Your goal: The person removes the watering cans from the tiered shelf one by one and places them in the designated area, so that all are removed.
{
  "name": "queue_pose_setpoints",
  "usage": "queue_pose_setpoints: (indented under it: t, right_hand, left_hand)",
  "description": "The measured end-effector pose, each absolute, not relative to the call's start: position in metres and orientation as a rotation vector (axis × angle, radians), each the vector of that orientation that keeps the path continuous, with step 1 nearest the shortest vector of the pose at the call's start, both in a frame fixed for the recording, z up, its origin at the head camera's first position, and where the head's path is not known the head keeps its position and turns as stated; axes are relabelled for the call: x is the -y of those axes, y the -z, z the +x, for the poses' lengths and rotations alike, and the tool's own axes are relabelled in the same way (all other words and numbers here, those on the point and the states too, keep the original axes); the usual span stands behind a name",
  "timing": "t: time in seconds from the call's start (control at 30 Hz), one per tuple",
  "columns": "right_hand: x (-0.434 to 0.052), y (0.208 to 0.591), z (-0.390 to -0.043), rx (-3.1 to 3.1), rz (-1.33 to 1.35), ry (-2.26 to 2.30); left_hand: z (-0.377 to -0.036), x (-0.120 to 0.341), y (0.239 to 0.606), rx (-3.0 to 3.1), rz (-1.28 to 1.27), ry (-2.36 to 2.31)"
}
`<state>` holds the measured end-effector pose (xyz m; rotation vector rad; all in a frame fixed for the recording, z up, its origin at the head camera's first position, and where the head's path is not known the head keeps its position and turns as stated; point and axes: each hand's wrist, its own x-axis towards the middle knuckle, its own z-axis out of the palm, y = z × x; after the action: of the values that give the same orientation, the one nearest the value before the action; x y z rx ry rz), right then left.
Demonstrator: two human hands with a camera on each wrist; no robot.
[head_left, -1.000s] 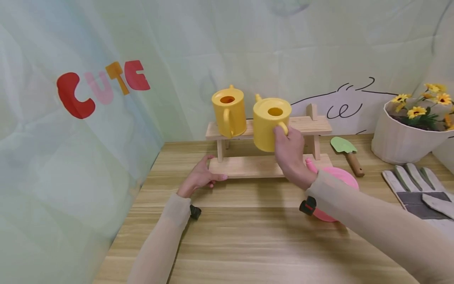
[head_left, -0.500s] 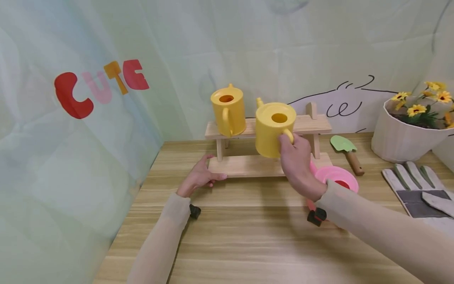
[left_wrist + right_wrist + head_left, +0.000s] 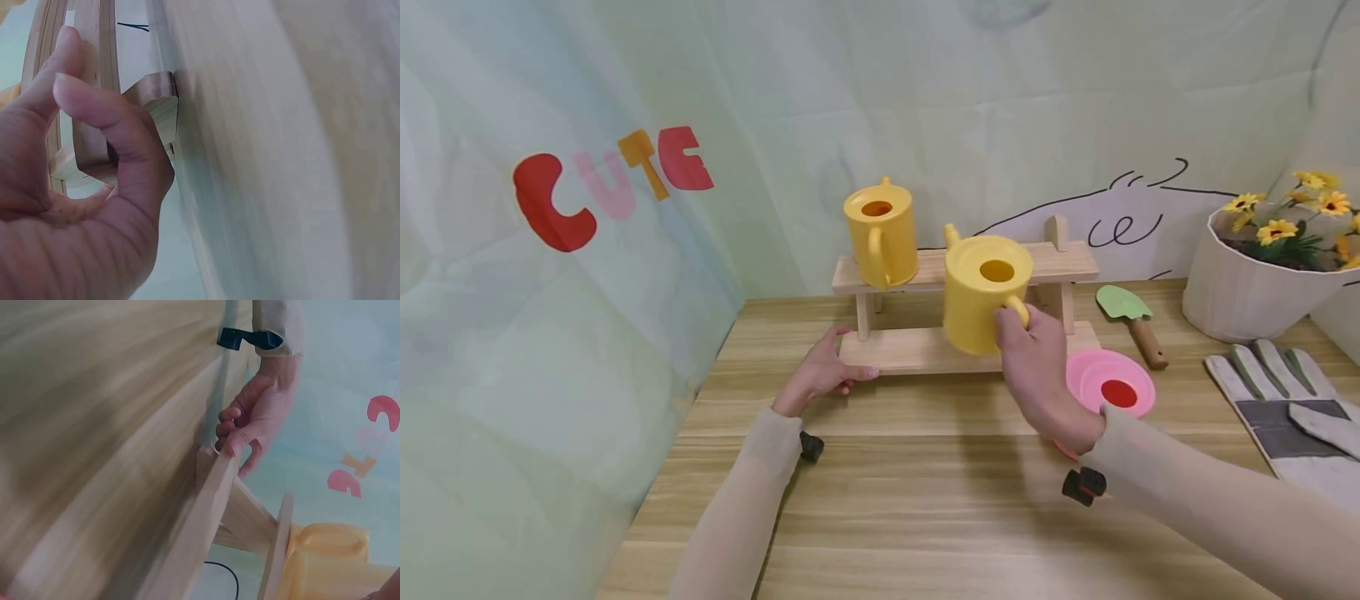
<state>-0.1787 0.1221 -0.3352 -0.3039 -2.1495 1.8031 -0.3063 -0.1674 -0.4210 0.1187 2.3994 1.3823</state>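
My right hand [image 3: 1037, 371] grips the handle of a yellow watering can [image 3: 977, 304], holding it upright in the air in front of the wooden two-tier plant stand [image 3: 917, 350]. Its spout points toward the back wall. On the left of the upper shelf stands another yellow watering can [image 3: 883, 237], handle facing me. My left hand [image 3: 820, 371] holds the left end of the stand's lower board; in the left wrist view, thumb and fingers [image 3: 134, 150] wrap around that board end [image 3: 94, 147]. Only a sliver of my right hand shows in the right wrist view.
Right of the stand sits a pink vessel [image 3: 1093, 367] with a red opening, partly hidden by my right wrist. Further right lie a green-bladed trowel [image 3: 1138, 325] and a work glove [image 3: 1285, 408], near a white pot [image 3: 1247, 283] of yellow flowers. A fabric wall [image 3: 820, 83] closes the back.
My right hand has brought its watering can down and toward me, slightly right, away from the upper shelf. More of the pink vessel shows. The left hand stays put on the stand.
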Motion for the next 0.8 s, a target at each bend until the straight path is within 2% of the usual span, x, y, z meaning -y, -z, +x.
queue_pose_setpoints:
  t: [0.8]
  right_hand:
    - [-0.128,0.357,-0.154,2.231,-0.379,-1.783]
  left_hand:
    - [-0.306,0.168,0.422,-2.398,0.120,-1.384]
